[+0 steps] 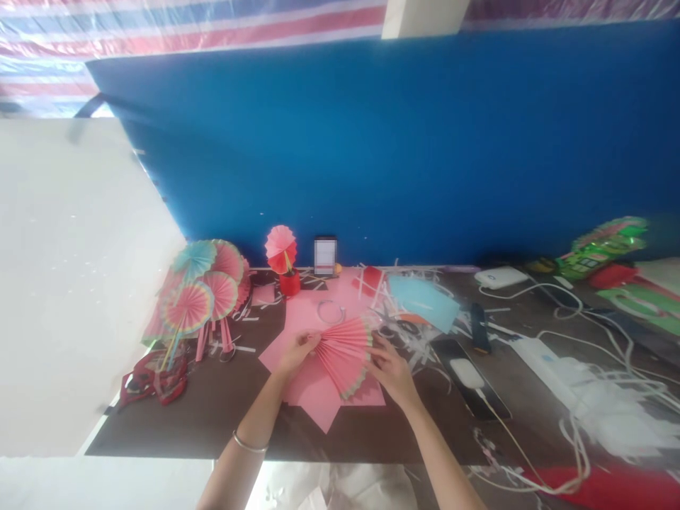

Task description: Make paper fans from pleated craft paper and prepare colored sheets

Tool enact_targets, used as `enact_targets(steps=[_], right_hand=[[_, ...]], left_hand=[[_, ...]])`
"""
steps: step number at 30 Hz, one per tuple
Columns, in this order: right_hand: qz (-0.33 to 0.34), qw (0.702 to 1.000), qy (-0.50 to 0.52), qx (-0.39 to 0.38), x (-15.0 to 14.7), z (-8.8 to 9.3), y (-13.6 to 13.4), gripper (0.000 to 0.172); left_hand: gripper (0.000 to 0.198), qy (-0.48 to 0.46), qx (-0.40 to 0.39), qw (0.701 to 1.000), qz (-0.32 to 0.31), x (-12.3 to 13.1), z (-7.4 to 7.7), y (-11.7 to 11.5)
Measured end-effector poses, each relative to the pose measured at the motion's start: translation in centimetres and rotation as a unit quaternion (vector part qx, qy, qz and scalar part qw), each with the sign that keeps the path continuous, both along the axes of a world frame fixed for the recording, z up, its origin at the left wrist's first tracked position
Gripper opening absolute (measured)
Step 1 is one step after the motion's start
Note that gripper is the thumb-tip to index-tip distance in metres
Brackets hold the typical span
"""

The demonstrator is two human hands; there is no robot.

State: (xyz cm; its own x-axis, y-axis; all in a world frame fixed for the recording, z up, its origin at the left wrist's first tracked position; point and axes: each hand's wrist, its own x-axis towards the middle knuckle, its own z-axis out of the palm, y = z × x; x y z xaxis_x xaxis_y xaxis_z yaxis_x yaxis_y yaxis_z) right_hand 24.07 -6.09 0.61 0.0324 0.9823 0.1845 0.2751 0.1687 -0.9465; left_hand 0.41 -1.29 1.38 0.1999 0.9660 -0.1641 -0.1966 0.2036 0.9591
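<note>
A pleated pink paper fan (343,354) with a pale, multicoloured outer edge is spread out between my hands. My left hand (298,354) pinches the narrow gathered end. Along the fan's outer edge, the fingers of my right hand (390,365) rest on the pleats, slightly apart; whether they grip the paper is hard to tell. Beneath lie several overlapping sheets of pink paper (313,312). A clear ring-shaped roll (331,311) sits on the sheets just beyond the fan. Scissors (387,330) show partly behind my right hand.
Finished round paper fans (194,304) stand at the left, near a red crumpled item (154,375). A pink rosette in a red holder (290,283) is at the back. Rightward are blue paper (423,301), white paper strips, a phone (472,382), a power strip (542,361) and cables.
</note>
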Motion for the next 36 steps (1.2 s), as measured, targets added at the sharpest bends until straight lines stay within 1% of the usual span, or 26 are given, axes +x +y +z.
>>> enact_targets(steps=[2,4,9,12,14,19,23,27,30,33,36], right_hand=[[-0.003,1.0,0.001,-0.005,0.1,-0.2,0.1,0.031],[-0.002,1.0,-0.025,0.012,0.2,-0.4,0.0,0.028],[-0.002,0.984,-0.146,0.1,0.4,-0.2,0.0,0.019],[-0.005,0.971,-0.185,0.148,0.5,-0.2,0.0,0.017],[0.004,0.966,-0.199,0.167,0.5,-0.3,0.0,0.015],[0.036,0.96,-0.215,0.177,0.6,-0.5,0.2,0.015],[0.052,0.953,-0.233,0.188,0.6,0.0,0.4,0.019],[0.045,0.949,-0.245,0.192,0.5,0.5,0.6,0.019],[0.034,0.948,-0.245,0.2,0.4,0.7,0.7,0.02],[0.044,0.949,-0.242,0.195,0.4,1.0,0.7,0.018],[0.053,0.952,-0.236,0.187,0.3,1.3,0.7,0.016]], left_hand=[[0.036,-0.003,-0.004,1.0,0.0,0.0,-0.1,0.0],[0.035,-0.011,-0.007,1.0,-0.002,0.0,-0.2,0.1],[0.034,-0.047,-0.018,0.999,0.011,0.2,-0.7,0.2],[0.036,-0.067,-0.031,0.997,0.014,0.3,-0.8,0.2],[0.035,-0.077,-0.036,0.996,0.016,0.3,-0.7,0.2],[0.032,-0.1,-0.036,0.994,0.025,0.4,-0.4,0.2],[0.03,-0.119,-0.041,0.992,0.023,0.4,-0.1,0.0],[0.03,-0.129,-0.042,0.991,0.015,0.5,0.1,0.0],[0.031,-0.137,-0.041,0.99,0.008,0.5,-0.1,0.1],[0.028,-0.152,-0.038,0.988,-0.004,0.3,-0.3,0.2],[0.029,-0.155,-0.043,0.987,-0.003,0.3,-0.4,0.2]])
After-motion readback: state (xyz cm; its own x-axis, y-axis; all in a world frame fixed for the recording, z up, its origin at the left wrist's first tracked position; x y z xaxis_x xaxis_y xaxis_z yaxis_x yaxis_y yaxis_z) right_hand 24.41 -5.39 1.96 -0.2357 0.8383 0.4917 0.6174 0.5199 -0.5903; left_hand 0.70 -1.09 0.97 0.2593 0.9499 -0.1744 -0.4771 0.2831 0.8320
